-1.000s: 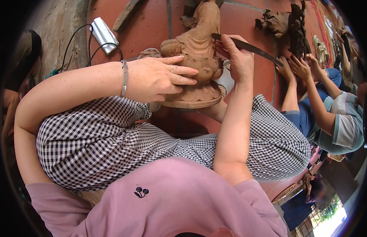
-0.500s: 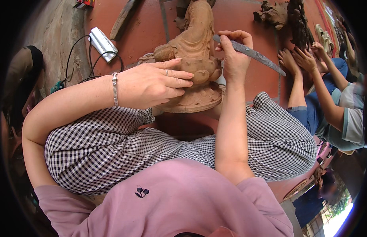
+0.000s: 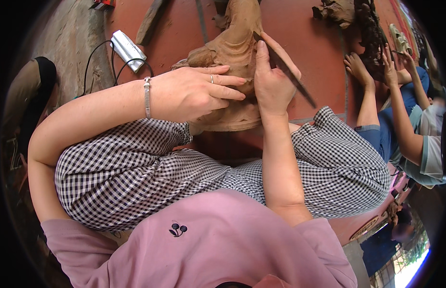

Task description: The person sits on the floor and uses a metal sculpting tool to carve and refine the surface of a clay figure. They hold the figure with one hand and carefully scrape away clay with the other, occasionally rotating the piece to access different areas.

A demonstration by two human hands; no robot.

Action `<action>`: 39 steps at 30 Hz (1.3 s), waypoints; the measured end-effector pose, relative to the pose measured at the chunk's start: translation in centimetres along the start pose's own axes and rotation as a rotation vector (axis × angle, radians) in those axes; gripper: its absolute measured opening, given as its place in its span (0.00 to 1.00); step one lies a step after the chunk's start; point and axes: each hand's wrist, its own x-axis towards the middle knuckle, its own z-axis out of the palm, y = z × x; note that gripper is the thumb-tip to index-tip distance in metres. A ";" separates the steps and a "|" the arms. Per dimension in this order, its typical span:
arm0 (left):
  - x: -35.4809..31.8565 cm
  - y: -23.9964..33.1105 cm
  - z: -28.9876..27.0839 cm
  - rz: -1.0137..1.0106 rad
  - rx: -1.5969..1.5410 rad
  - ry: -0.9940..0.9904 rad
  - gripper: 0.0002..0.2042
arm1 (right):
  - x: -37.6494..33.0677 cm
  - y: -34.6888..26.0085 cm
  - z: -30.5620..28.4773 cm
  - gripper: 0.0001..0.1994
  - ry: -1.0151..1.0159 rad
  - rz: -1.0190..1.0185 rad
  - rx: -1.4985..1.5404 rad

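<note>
A carved wooden statue [image 3: 237,41] with draped folds and a wide base stands on the floor in front of me, its top cut off by the upper edge of the view. My left hand [image 3: 194,93] lies across its lower part, fingers stretched out and slightly apart. My right hand [image 3: 276,91] is closed around a narrow, curved dark-grey file [image 3: 302,90], with the thumb along it. The file's upper end is at the statue's right side, around the middle folds; whether it touches the wood I cannot tell. My left hand hides part of the carving near the base.
A silver box [image 3: 128,50] with a black cable lies on the red tiled floor [image 3: 309,43] at the left. Behind it is a length of wood [image 3: 150,23]. At right, a person's hands [image 3: 390,67] are at a dark gnarled wood piece [image 3: 369,41], beside a brown root [image 3: 337,13].
My right hand has come left and lower with the file, bringing it against or close to the statue. My left hand has shifted slightly right. The person's hands at right have moved.
</note>
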 end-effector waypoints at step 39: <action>0.0 0.1 -0.2 -0.052 0.016 -0.112 0.12 | -2.2 -2.0 -0.3 0.09 -0.161 -0.044 -0.049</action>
